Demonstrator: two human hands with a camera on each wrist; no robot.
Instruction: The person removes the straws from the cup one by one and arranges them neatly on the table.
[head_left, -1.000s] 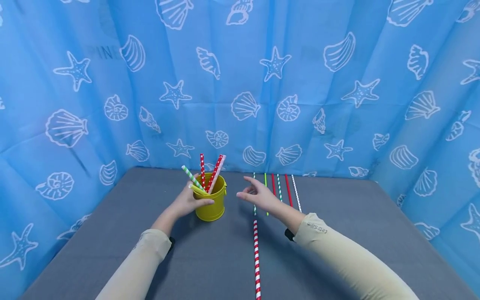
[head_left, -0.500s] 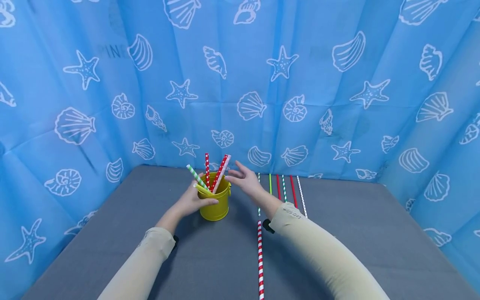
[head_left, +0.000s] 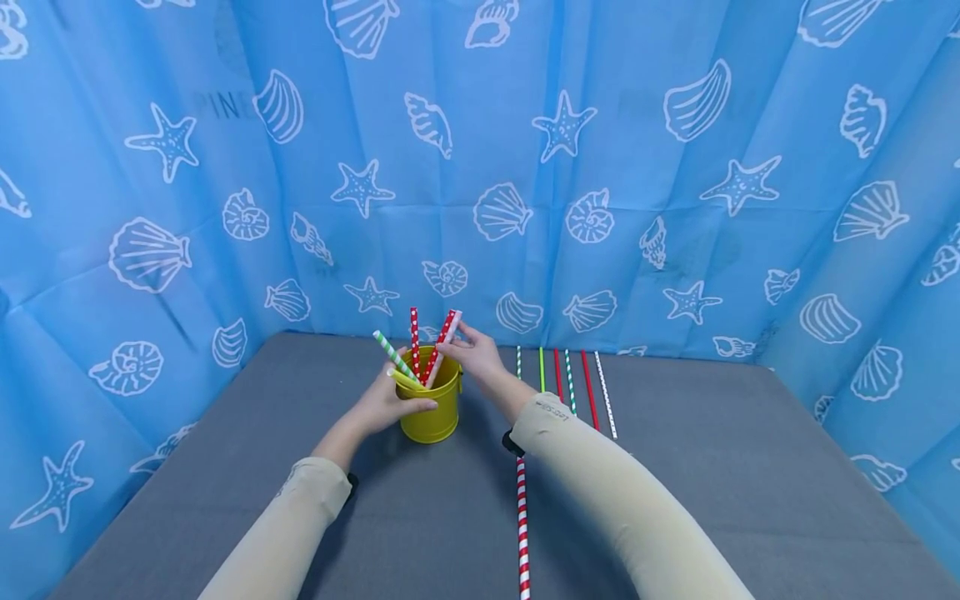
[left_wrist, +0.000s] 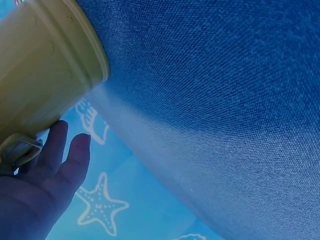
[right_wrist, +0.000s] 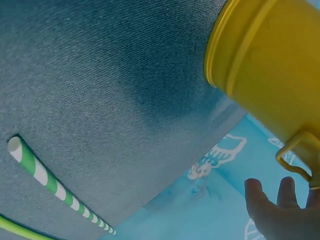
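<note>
A yellow bucket (head_left: 435,421) stands on the table, its lower wall large in both wrist views. My left hand (head_left: 381,406) grips it from the left, thumb across the front and fingers behind. Inside lean a green-and-white striped straw (head_left: 390,348), a yellow straw (head_left: 405,380), two red straws with white dots, one upright (head_left: 415,333) and one tilted (head_left: 444,332), and a pale pink straw (head_left: 455,323). My right hand (head_left: 482,360) pinches the pale pink straw near its upper part, above the rim; the exact fingertip contact is small. The wrist views show only some fingers beside the bucket.
Right of the bucket lie several straws in a row, including a green striped one (right_wrist: 53,186), a lime one (head_left: 542,371), a red one (head_left: 589,387) and a white patterned one (head_left: 606,396). A red-and-white striped straw (head_left: 522,525) lies nearer. A blue curtain (head_left: 487,167) hangs behind.
My right hand has moved left from above the row of straws to the bucket and taken hold of the pale pink straw. My left hand stays on the bucket.
</note>
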